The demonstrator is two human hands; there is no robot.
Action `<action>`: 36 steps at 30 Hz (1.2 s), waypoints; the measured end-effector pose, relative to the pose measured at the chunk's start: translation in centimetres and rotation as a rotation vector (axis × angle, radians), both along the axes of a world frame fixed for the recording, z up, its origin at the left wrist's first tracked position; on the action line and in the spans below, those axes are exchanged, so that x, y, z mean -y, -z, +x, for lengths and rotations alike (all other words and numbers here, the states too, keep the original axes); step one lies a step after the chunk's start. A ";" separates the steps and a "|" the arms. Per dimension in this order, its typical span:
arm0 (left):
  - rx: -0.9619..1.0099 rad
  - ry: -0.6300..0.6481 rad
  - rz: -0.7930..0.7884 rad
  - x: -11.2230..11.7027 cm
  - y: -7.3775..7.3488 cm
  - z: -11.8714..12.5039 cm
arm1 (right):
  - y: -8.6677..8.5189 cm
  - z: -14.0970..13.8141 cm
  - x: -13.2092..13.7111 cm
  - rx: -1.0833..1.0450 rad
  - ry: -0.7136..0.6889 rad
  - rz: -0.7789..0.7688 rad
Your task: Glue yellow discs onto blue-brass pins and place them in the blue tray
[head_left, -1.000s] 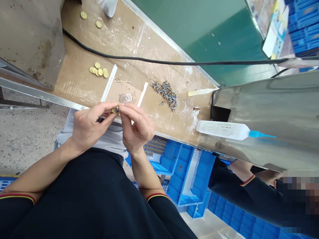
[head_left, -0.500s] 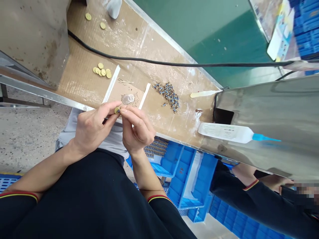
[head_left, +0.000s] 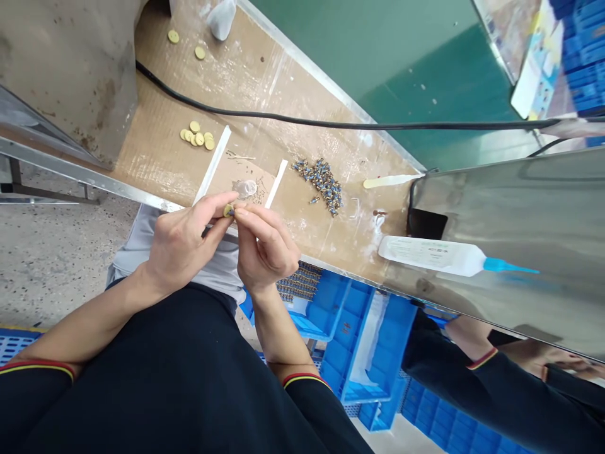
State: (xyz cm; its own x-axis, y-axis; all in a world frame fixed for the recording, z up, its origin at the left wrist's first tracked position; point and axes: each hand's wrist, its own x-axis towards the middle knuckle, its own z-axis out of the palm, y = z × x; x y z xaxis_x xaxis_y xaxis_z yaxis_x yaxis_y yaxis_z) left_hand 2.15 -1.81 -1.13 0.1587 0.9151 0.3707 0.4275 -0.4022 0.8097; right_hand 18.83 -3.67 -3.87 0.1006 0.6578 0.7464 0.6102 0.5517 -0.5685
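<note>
Between thumb and forefinger, my left hand [head_left: 182,243] pinches a small round yellow disc [head_left: 228,210] over the table's front edge. My right hand [head_left: 267,246] is closed at the disc's right side, its fingertips on a tiny blue-and-brass part [head_left: 232,212] that touches the disc. Fingers partly hide both pieces. Just beyond the hands lies a small clear round dish [head_left: 246,188], with tiny dark bits [head_left: 260,189] scattered beside it. A pile of similar blue-and-brass parts [head_left: 325,186] is to the right, and several loose yellow discs [head_left: 194,137] lie to the left.
A black cable [head_left: 293,120] crosses the cardboard-covered table [head_left: 326,236]. A white bottle with a blue nozzle [head_left: 432,255] lies at the right by a metal housing [head_left: 524,208]. Blue bins [head_left: 338,328] stand below the edge. Another metal box [head_left: 70,75] is at the left.
The view has shifted slightly, so the whole scene sits a little further right. Both hands keep the same pinch on the disc and the small part.
</note>
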 end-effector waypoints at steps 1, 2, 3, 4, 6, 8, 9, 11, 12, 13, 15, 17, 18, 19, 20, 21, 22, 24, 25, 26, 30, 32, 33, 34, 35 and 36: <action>0.041 0.027 -0.039 0.0 -0.3 0.0 | 0.0 0.1 0.0 -0.012 -0.001 0.007; 0.086 0.056 -0.082 0.0 -0.5 0.0 | 0.0 0.2 0.1 -0.023 0.000 0.016; 0.128 0.082 -0.123 -0.1 -0.8 -0.1 | 0.1 0.3 0.2 -0.031 0.001 0.024; 0.162 0.099 -0.155 -0.1 -1.1 -0.1 | 0.1 0.5 0.3 -0.032 -0.004 0.029; 0.196 0.109 -0.186 -0.1 -1.5 -0.1 | -0.1 0.8 0.6 -0.025 -0.034 0.024; 0.207 0.105 -0.203 -0.1 -1.7 -0.1 | -0.4 1.1 1.0 -0.057 -0.070 -0.014; 0.212 0.105 -0.213 -0.1 -1.7 -0.1 | -0.7 1.1 1.1 -0.102 -0.074 -0.052; 0.216 0.107 -0.237 -0.1 -1.8 -0.1 | -1.2 1.0 1.4 -0.236 -0.062 -0.168; 0.210 0.108 -0.248 0.0 -1.8 0.0 | -1.4 0.9 1.5 -0.309 -0.059 -0.236; 0.200 0.107 -0.257 0.0 -1.9 0.0 | -1.6 0.8 1.5 -0.376 -0.063 -0.300; 0.175 0.109 -0.268 0.1 -2.0 0.2 | -1.7 0.6 1.5 -0.477 -0.090 -0.391; 0.158 0.117 -0.258 0.2 -2.0 0.3 | -1.5 0.6 1.5 -0.518 -0.109 -0.424; 0.149 0.120 -0.241 0.3 -2.1 0.4 | -1.3 0.6 1.5 -0.519 -0.112 -0.426; 0.136 0.124 -0.218 0.3 -2.1 0.5 | -1.2 0.7 1.5 -0.515 -0.110 -0.422; 0.118 0.124 -0.193 0.4 -2.1 0.5 | -1.0 0.7 1.5 -0.513 -0.109 -0.416; 0.094 0.121 -0.169 0.5 -2.1 0.6 | -0.8 0.8 1.5 -0.513 -0.107 -0.410; 0.066 0.116 -0.150 0.5 -2.1 0.6 | -0.6 0.9 1.6 -0.512 -0.104 -0.405; 0.011 0.103 -0.120 0.7 -2.2 0.7 | -0.5 1.0 1.7 -0.502 -0.093 -0.403; -0.011 0.094 -0.102 0.8 -2.3 0.8 | -0.5 1.0 1.8 -0.488 -0.086 -0.402; -0.028 0.086 -0.081 0.8 -2.3 0.9 | -0.5 1.0 1.9 -0.472 -0.078 -0.400; -0.059 0.088 -0.024 1.0 -2.6 1.1 | -0.9 1.0 2.0 -0.437 -0.071 -0.367; -0.052 0.096 -0.045 0.9 -2.3 1.2 | -0.8 0.9 1.9 -0.453 -0.077 -0.362; -0.034 0.099 -0.081 0.7 -2.0 1.3 | -0.6 0.8 1.8 -0.470 -0.079 -0.367; -0.002 0.098 -0.130 0.6 -1.6 1.4 | -0.3 0.7 1.7 -0.487 -0.076 -0.376; 0.044 0.100 -0.188 0.4 -1.2 1.6 | 0.1 0.6 1.7 -0.500 -0.065 -0.385; 0.102 0.104 -0.247 0.2 -0.8 1.8 | 0.6 0.5 1.7 -0.501 -0.042 -0.387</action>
State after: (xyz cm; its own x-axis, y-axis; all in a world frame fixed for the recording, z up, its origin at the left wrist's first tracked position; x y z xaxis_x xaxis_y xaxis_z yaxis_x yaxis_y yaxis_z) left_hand 3.93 -2.02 -0.29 0.2298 0.9605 0.1571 0.3054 -0.2244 0.9254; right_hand 19.38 -5.40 -4.48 0.3442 0.8818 0.3223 0.2003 0.2664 -0.9428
